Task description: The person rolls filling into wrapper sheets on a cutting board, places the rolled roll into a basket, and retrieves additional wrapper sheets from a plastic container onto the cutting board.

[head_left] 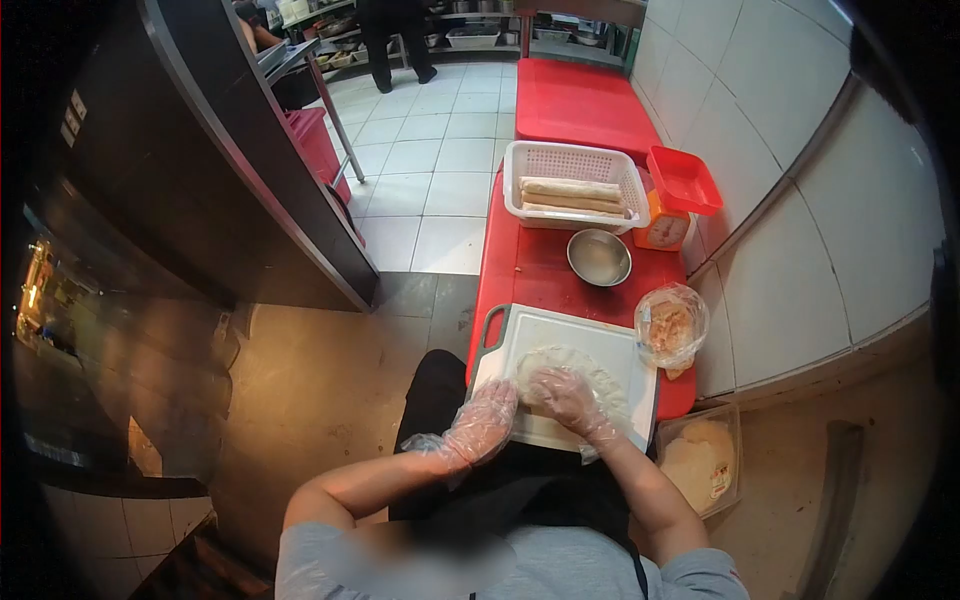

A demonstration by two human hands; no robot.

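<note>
A flat, pale sheet of dough (pixel 600 385) lies on a white cutting board (pixel 535 325) with a grey edge and handle. My right hand (pixel 565 396), in a clear plastic glove, rests on top of the dough with its fingers laid out flat. Close to the left edge of the board is my left hand (pixel 486 418), gloved in the same way, its fingers stretched out beside the dough's rim. Neither hand appears to grip anything.
Beyond the board on the red table (pixel 530 270) stand a metal bowl (pixel 600 260), a white basket (pixel 512 185) with rolled lengths and an orange scale (pixel 662 228). A plastic-wrapped bowl of shredded food (pixel 672 325) sits right, above a clear tub (pixel 697 465). Another person (pixel 392 35) stands far ahead.
</note>
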